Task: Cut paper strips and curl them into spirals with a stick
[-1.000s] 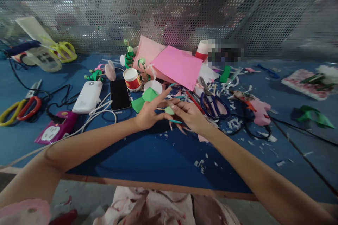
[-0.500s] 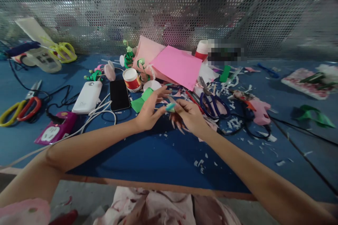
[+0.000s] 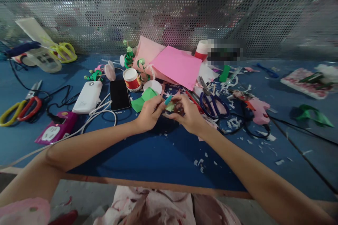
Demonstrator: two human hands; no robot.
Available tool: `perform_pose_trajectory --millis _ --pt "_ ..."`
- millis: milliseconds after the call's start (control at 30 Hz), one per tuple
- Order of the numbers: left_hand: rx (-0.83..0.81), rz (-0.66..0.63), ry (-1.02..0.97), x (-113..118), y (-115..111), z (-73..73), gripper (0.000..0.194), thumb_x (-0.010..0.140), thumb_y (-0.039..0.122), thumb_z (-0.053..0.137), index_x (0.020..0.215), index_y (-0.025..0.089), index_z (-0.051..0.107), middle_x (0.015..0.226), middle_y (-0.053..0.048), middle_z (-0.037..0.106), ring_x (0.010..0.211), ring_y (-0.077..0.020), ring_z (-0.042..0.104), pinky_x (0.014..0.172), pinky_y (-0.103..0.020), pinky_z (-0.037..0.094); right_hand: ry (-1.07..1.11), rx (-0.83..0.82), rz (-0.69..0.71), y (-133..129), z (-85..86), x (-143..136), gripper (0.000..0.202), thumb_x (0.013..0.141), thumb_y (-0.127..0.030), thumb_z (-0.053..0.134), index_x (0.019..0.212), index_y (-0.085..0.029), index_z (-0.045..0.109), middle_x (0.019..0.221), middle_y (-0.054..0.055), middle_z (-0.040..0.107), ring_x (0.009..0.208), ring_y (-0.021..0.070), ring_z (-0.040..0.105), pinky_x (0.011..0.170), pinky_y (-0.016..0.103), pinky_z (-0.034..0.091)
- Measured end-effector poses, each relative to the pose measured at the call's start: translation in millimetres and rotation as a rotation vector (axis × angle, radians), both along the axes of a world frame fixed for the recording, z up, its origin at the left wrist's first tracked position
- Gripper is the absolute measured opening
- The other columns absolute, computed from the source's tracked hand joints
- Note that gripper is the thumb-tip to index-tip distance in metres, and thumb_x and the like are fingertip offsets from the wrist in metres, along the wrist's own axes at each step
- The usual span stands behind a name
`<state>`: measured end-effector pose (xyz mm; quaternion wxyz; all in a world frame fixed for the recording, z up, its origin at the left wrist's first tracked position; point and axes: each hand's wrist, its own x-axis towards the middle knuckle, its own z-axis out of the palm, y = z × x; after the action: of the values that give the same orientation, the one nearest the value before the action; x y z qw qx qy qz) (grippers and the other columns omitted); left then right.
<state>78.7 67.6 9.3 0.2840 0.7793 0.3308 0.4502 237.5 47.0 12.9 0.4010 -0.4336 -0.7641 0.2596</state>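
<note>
Perforated grey metal mesh point(image 3: 105, 24) rises behind a blue tabletop point(image 3: 158, 154) scattered with white paper scraps point(image 3: 202, 163). Near the table's middle, a small pale-green, folded-looking piece point(image 3: 170, 107) sits between the left hand point(image 3: 148, 113) and the right hand point(image 3: 194, 116). The left thumb and fingers are drawn narrowly together beside it, while the right thumb and fingers curve around its other side with a modest gap; whether either hand is closed on it, I cannot tell.

This looks like a fine, two-handed adjusting or shaping step. Such a light piece would seem to call for gentle fingertip pressure and one steady side.

Bright green paper point(image 3: 139, 104) lies just beside the left hand, near a red-and-white round tub point(image 3: 132, 80). Dark-blue-handled scissors point(image 3: 214, 107) lie beyond the right hand.

Fingers hide the piece's edges and underside, and any stem is hard to make out. Pixelated blocks cover something beside the red-and-white cylindrical container point(image 3: 202, 50) at the back.
</note>
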Motion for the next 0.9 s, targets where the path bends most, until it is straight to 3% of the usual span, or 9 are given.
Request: perform_pose_trajectory --millis 167,533,733,833,900 --pt "-0.019 -0.115 0.052 -4.0 4.8 3.0 0.029 0.085 0.029 0.041 0.06 0.015 0.042 0.058 0.002 0.042 0.056 -0.0084 0.039 0.054 -0.022 0.033 -0.397 0.302 -0.011 4.0 3.8 10.4 0.04 0.079 -0.057 0.043 0.078 -0.018 0.051 0.067 0.005 0.061 0.059 0.0143 0.057 0.05 0.024 0.036" --pt "-0.09 -0.185 -0.035 -1.9 2.6 1.3 0.031 0.086 0.033 0.039 0.061 0.016 0.039 0.061 0.002 0.039 0.058 -0.0087 0.037 0.056 -0.023 0.033 -0.555 0.68 -0.071 3.5 -1.6 12.9 0.029 0.08 -0.043 0.05 0.064 -0.02 0.054 0.053 0.002 0.058 0.051 0.0136 0.055 0.049 0.025 0.038" --pt "-0.067 -0.212 -0.045 -1.6 1.1 1.6 0.028 0.087 0.029 0.039 0.061 0.016 0.038 0.063 0.001 0.04 0.06 -0.0094 0.037 0.059 -0.024 0.034 -0.518 0.578 -0.1 1.7 0.7 11.1 0.022 0.075 -0.04 0.054 0.061 -0.022 0.052 0.054 0.002 0.059 0.053 0.0147 0.056 0.052 0.026 0.042" --pt "-0.051 -0.217 -0.032 -1.7 1.6 1.3 0.028 0.087 0.028 0.038 0.061 0.017 0.036 0.063 0.001 0.039 0.06 -0.0094 0.037 0.058 -0.024 0.034 -0.377 0.485 -0.081 -0.6 4.9 7.4 0.019 0.073 -0.039 0.054 0.069 -0.02 0.053 0.064 0.005 0.062 0.057 0.015 0.057 0.053 0.026 0.043" --pt "-0.02 -0.201 -0.012 -1.8 2.0 0.8 0.027 0.086 0.028 0.038 0.062 0.017 0.035 0.063 0.002 0.039 0.06 -0.0096 0.037 0.057 -0.024 0.034 -0.25 0.337 -0.037 -3.3 6.3 4.0 0.025 0.073 -0.044 0.052 0.073 -0.019 0.052 0.062 0.003 0.06 0.053 0.0133 0.055 0.05 0.025 0.041"
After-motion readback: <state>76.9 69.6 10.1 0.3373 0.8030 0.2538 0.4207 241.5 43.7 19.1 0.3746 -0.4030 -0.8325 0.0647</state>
